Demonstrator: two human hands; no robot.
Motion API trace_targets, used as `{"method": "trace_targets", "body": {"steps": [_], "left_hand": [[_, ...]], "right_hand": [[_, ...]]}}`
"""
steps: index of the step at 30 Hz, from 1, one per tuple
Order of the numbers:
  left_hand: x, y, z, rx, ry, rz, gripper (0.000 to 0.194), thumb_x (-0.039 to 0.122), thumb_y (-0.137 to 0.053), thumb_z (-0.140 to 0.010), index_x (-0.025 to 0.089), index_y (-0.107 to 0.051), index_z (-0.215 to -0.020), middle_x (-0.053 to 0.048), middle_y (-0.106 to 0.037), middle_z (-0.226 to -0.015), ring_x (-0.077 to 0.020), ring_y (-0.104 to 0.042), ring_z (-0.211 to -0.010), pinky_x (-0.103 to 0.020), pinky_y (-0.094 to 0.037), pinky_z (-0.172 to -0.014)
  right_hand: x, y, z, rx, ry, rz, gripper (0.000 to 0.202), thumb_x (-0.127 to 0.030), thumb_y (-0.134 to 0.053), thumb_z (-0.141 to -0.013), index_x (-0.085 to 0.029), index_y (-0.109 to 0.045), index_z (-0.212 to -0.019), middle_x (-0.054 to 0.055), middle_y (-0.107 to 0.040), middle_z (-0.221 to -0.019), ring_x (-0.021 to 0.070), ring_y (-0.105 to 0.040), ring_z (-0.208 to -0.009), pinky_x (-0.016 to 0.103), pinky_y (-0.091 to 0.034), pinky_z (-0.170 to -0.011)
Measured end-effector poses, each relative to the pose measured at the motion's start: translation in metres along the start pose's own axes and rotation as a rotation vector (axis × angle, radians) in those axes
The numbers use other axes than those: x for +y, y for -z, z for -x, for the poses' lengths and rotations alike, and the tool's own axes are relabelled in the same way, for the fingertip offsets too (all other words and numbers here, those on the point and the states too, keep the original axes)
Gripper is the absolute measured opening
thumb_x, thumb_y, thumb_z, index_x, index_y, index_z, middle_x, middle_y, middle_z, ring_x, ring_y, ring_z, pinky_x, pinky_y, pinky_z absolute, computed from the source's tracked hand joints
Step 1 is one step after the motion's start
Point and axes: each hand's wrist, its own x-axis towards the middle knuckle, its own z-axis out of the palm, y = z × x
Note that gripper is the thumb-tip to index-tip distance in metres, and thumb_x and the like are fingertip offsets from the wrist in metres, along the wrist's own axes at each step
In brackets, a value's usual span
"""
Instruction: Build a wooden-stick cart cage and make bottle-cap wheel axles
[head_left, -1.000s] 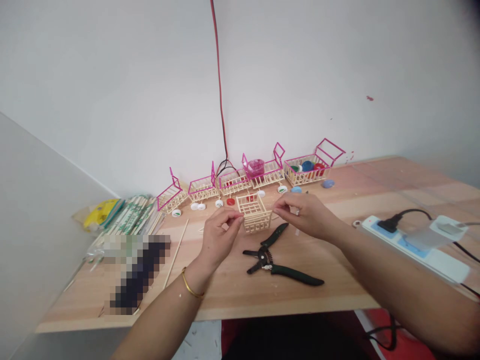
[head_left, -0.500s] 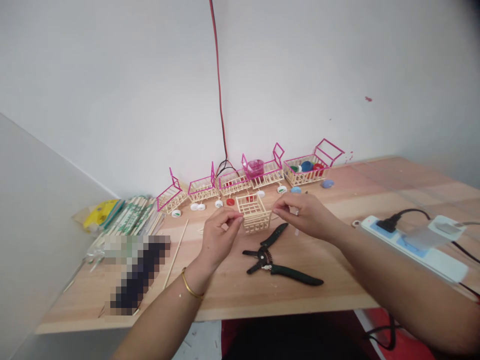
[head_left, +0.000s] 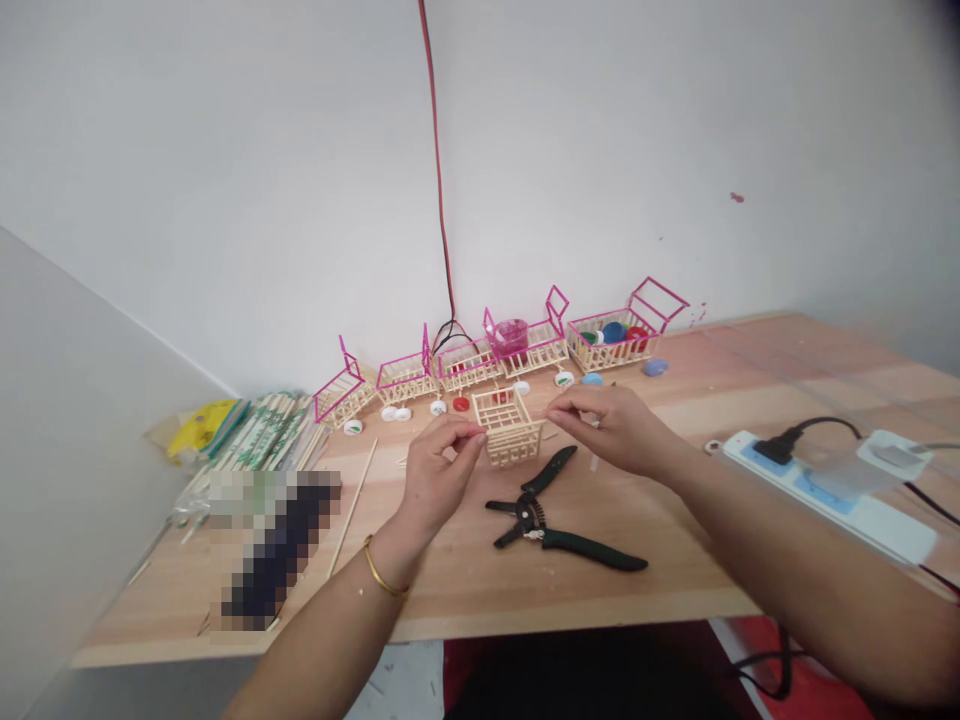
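A small basket of pale wooden sticks (head_left: 513, 440) stands in the middle of the table, its top open. My left hand (head_left: 442, 470) pinches the basket's near left top corner between thumb and forefinger. At the near right corner, my right hand (head_left: 604, 425) has thumb and forefinger pressed together, right by the end of a rim stick. Whether that stick or something smaller is between them, I cannot make out. Just below the basket lie black-handled wire strippers (head_left: 532, 515), jaws toward the left and handles spread.
Several stick carts with magenta rims (head_left: 469, 368) line the wall, bottle-cap wheels in front. A pink cup (head_left: 511, 338) stands among them. Bundled sticks (head_left: 255, 435) and a loose stick (head_left: 352, 508) lie left. A power strip (head_left: 832, 495) with plugs is right.
The fingertips of my right hand have shifted slightly up from the basket's corner. My left hand and the basket stay where they were.
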Motion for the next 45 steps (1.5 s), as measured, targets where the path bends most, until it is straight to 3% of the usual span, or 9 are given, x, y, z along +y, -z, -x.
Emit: {"method": "trace_targets", "body": {"steps": [7,12,17,22,26,31,37,45], "left_hand": [[-0.001,0.000,0.000,-0.008,-0.010,0.024,0.011,0.024,-0.060,-0.084,0.018,-0.068,-0.082,-0.005,-0.066,-0.082,-0.0147,-0.060,-0.076,-0.027,-0.048,-0.069],[-0.003,-0.001,0.001,0.002,0.035,0.066,0.021,0.026,-0.060,-0.084,0.019,-0.068,-0.102,-0.006,-0.067,-0.094,-0.0151,-0.061,-0.083,-0.026,-0.048,-0.073],[-0.017,-0.003,0.001,0.022,0.172,0.183,0.025,0.025,-0.056,-0.085,0.019,-0.064,-0.108,-0.007,-0.065,-0.097,-0.0147,-0.060,-0.085,-0.025,-0.047,-0.073],[-0.032,-0.007,-0.001,0.012,0.378,0.280,0.025,0.017,-0.054,-0.078,0.017,-0.061,-0.102,-0.005,-0.063,-0.092,-0.0123,-0.057,-0.077,-0.022,-0.045,-0.064],[-0.042,-0.014,-0.001,-0.094,0.490,0.305,0.024,0.010,-0.055,-0.071,0.015,-0.060,-0.093,-0.003,-0.063,-0.085,-0.0112,-0.057,-0.071,-0.022,-0.044,-0.064],[-0.040,-0.018,0.000,-0.171,0.477,0.469,0.028,0.013,-0.062,-0.070,0.015,-0.059,-0.098,-0.006,-0.064,-0.094,-0.0137,-0.059,-0.083,-0.025,-0.046,-0.073],[-0.025,-0.010,-0.002,-0.106,0.438,0.601,0.032,0.026,-0.069,-0.075,0.016,-0.059,-0.104,-0.007,-0.064,-0.098,-0.0161,-0.059,-0.090,-0.026,-0.047,-0.074],[-0.023,-0.008,-0.001,-0.111,0.407,0.651,0.037,0.030,-0.073,-0.073,0.017,-0.063,-0.106,-0.007,-0.066,-0.098,-0.0165,-0.059,-0.089,-0.027,-0.047,-0.075]], "right_hand": [[0.004,-0.001,-0.001,0.017,-0.031,0.008,0.017,-0.025,-0.049,-0.089,-0.020,-0.065,-0.086,0.003,-0.068,-0.079,0.0149,-0.060,-0.071,0.026,-0.043,-0.062],[0.012,-0.008,0.001,-0.113,-0.089,-0.058,0.018,-0.020,-0.052,-0.082,-0.019,-0.061,-0.097,0.003,-0.066,-0.083,0.0137,-0.059,-0.068,0.025,-0.046,-0.061],[0.010,-0.018,0.004,-0.225,-0.201,-0.111,0.027,-0.024,-0.058,-0.078,-0.019,-0.055,-0.105,0.005,-0.067,-0.090,0.0163,-0.063,-0.078,0.030,-0.050,-0.070],[0.009,-0.030,0.006,-0.249,-0.273,-0.143,0.028,-0.026,-0.058,-0.078,-0.020,-0.051,-0.104,0.003,-0.066,-0.086,0.0161,-0.064,-0.076,0.027,-0.048,-0.066],[0.014,-0.037,0.006,-0.217,-0.265,-0.138,0.021,-0.025,-0.055,-0.078,-0.020,-0.050,-0.098,0.002,-0.066,-0.081,0.0166,-0.063,-0.073,0.028,-0.047,-0.065],[0.011,-0.034,0.005,-0.160,-0.198,-0.159,0.007,-0.023,-0.053,-0.080,-0.021,-0.048,-0.084,0.001,-0.062,-0.075,0.0154,-0.060,-0.069,0.027,-0.046,-0.063],[0.003,-0.027,0.003,-0.006,-0.208,-0.349,0.014,-0.030,-0.054,-0.084,-0.021,-0.051,-0.094,0.004,-0.062,-0.085,0.0156,-0.059,-0.075,0.030,-0.048,-0.070],[0.002,-0.027,0.002,-0.001,-0.298,-0.630,0.023,-0.038,-0.062,-0.079,-0.021,-0.052,-0.091,0.002,-0.059,-0.081,0.0150,-0.057,-0.074,0.028,-0.048,-0.068]]}}
